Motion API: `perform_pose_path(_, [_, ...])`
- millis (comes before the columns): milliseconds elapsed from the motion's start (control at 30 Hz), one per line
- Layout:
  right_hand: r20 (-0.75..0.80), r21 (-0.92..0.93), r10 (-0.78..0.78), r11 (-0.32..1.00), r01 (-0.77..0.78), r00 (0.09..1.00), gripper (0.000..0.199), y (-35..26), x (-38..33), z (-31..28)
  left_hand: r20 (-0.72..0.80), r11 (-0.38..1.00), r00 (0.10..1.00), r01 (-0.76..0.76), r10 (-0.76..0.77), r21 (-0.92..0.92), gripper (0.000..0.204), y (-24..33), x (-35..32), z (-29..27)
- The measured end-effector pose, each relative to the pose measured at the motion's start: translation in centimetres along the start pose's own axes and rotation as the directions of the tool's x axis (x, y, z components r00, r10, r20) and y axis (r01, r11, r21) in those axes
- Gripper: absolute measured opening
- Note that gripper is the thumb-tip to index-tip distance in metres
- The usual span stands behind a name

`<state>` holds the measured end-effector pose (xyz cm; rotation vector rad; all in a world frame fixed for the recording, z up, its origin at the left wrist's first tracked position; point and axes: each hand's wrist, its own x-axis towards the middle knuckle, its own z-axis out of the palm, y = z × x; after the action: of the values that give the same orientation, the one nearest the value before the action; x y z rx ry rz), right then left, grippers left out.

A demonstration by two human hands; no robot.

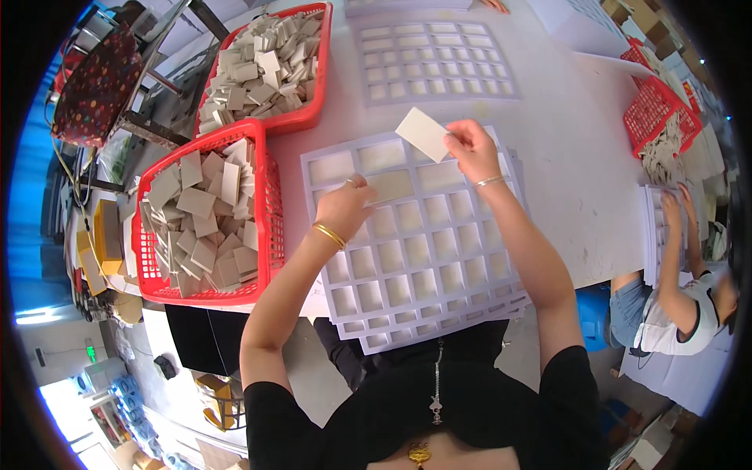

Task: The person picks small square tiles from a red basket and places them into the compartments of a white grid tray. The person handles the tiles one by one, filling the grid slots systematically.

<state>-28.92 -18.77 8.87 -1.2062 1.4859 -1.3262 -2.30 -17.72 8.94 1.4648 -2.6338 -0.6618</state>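
Note:
A stack of white grid trays [427, 252] lies in front of me at the table's near edge, with rows of square compartments and larger rectangular ones at the far end. Over the larger compartments, my right hand [475, 149] pinches a cream rectangular tile-like piece [423, 134] by its right end, tilted above the tray. My left hand [343, 210] is closed at the left side of the top tray. Its fingertips are on one end of a greyish rectangular tile-like piece [391, 187], which lies across the second row of compartments.
Two red plastic baskets [269, 211] heaped with loose flat pieces [205, 205] stand at the left. Another grid tray [435, 66] lies farther back. A co-worker [680, 301] handles similar trays at the right, near a smaller red basket [656, 117].

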Motion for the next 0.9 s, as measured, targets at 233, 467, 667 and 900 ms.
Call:
perform_pose_path(233, [0.390, -0.309, -0.073, 0.929, 0.205, 0.918, 0.013, 2.8, 5.1, 5.2, 0.044, 0.997, 0.997, -0.071, 0.071, 0.001, 0.026, -0.9, -0.7, 0.7])
perform_pose_path(467, [0.428, -0.639, -0.158, 0.643, 0.422, 0.890, 0.017, 3.4, 5.6, 7.8, 0.050, 0.993, 0.996, -0.071, 0.076, -0.099, 0.024, -1.4, -0.3, 0.8])
perform_pose_path(667, [0.492, -0.735, -0.213, 0.418, 0.534, 0.844, 0.024, 2.0, 4.5, 8.6, 0.087, 0.997, 0.994, -0.062, 0.064, -0.035, 0.025, -1.1, 0.0, 0.3])
perform_pose_path(900, [0.353, -0.775, -0.110, 0.522, 0.356, 0.929, 0.028, 2.2, 4.1, 9.2, 0.123, 0.997, 0.991, -0.064, 0.059, 0.033, 0.026, -0.5, 0.0, 0.2])
